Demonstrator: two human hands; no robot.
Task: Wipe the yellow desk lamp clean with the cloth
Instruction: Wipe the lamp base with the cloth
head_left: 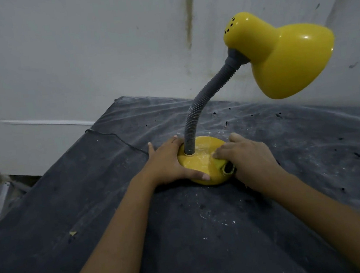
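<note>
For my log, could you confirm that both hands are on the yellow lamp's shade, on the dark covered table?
Not quite: the head view shows the left hand and right hand on the lamp's yellow base, not its shade, on the dark covered table.
</note>
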